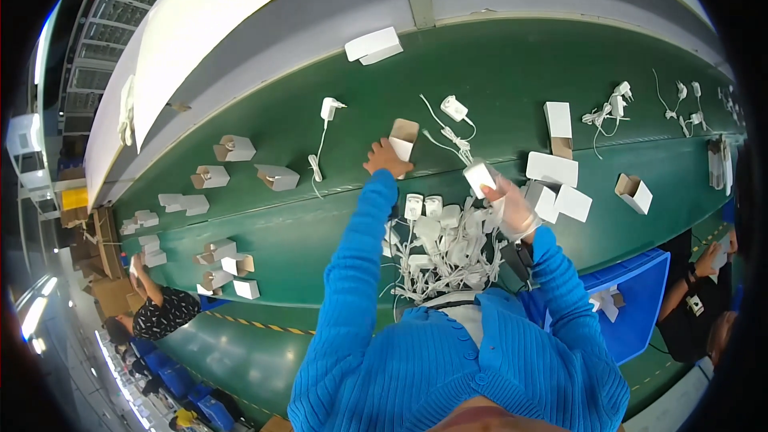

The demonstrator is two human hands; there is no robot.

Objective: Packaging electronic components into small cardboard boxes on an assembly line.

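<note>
My left hand is closed on the near end of a small white cardboard box, whose brown inside shows at the far end. In my right hand is a white power adapter, its cable tied in a bundle above it. Something thin and see-through covers that hand and wrist. Just beyond lies a second white adapter with its cord. Between my forearms, close to my body, sits a heap of white adapters and cables. Left of the box is another plug adapter with a trailing cord.
Open white boxes stand along the green conveyor to the left. White cartons lie right of my right hand. A blue bin stands at the near right. Co-workers sit at both sides; a grey partition runs behind.
</note>
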